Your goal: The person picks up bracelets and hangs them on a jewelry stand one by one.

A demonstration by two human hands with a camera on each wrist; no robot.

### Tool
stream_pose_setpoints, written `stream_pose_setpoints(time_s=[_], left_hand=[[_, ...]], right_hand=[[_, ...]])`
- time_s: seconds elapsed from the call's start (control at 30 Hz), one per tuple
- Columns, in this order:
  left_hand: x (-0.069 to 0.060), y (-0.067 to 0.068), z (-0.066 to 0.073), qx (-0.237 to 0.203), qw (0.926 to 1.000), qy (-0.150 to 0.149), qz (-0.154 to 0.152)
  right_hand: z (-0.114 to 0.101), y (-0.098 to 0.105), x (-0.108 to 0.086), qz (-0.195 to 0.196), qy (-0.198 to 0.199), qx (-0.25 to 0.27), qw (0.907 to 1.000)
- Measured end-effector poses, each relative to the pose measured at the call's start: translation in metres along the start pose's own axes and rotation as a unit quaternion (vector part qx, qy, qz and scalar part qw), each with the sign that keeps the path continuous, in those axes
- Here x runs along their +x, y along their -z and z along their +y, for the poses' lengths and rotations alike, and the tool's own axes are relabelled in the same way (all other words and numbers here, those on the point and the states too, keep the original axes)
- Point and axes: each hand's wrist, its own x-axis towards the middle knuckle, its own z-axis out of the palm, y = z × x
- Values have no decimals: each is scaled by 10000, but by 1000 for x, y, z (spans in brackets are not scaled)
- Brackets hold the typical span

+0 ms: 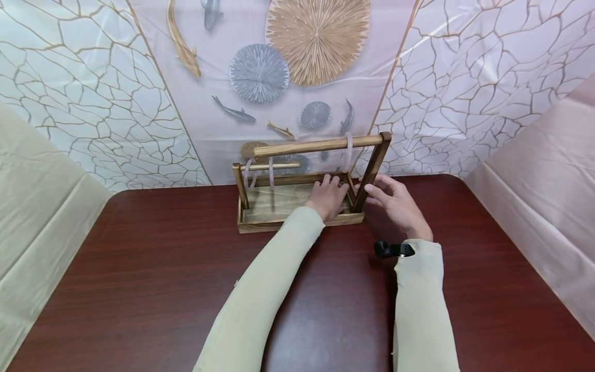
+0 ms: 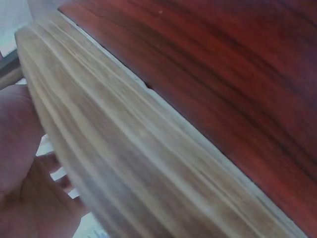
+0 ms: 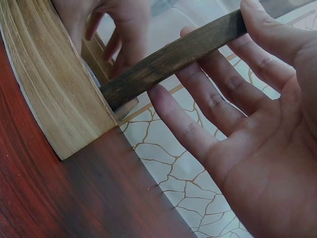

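Note:
A wooden jewelry stand point(image 1: 260, 226) with a shallow tray base stands at the far side of the table. My right hand point(image 1: 395, 201) holds its dark right post point(image 1: 377, 160), the thumb in front and fingers behind; the right wrist view shows the fingertips against the post point(image 3: 168, 62). My left hand point(image 1: 327, 195) reaches over the tray's right part, fingers spread and relaxed; what the fingertips touch is hidden. Pale, translucent bangles hang on both bars: a bangle point(image 1: 349, 152) near the upper bar's right end, and another bangle point(image 1: 271, 173) on the lower bar.
The dark red wooden table point(image 1: 153, 268) extends around the stand. A patterned backdrop point(image 1: 321, 116) rises right behind it, and pale cloth walls point(image 1: 539, 222) flank both sides. A black wrist device point(image 1: 392, 250) sits at my right cuff.

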Motion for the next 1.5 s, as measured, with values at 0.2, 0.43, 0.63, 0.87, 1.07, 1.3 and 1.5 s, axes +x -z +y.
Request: stream_pose_setpoints(time_s=[0.2, 0.43, 0.63, 0.87, 1.07, 1.3, 1.5], left_hand=[[8, -8, -5, -114, 9998, 145, -26], [11, -8, -7, -209, 9997, 89, -32], [13, -9, -8, -174, 9998, 82, -56], [15, -11, -6, -127, 9998, 121, -71], [15, -10, -3, -122, 9998, 137, -83], [17, -11, -5, -330, 9991, 199, -196], [15, -8, -8, -577, 9977, 84, -350]], right_hand=[[-1, 0, -1, 16, 3, 59, 10000], [-2, -1, -1, 43, -63, 81, 9999], [-4, -3, -1, 15, -69, 160, 9998], [-4, -3, -1, 27, -65, 192, 9998], [-3, -2, -1, 55, -77, 187, 9998], [-4, 0, -1, 13, -31, 110, 9999], [-4, -1, -2, 39, -124, -6, 9999]])
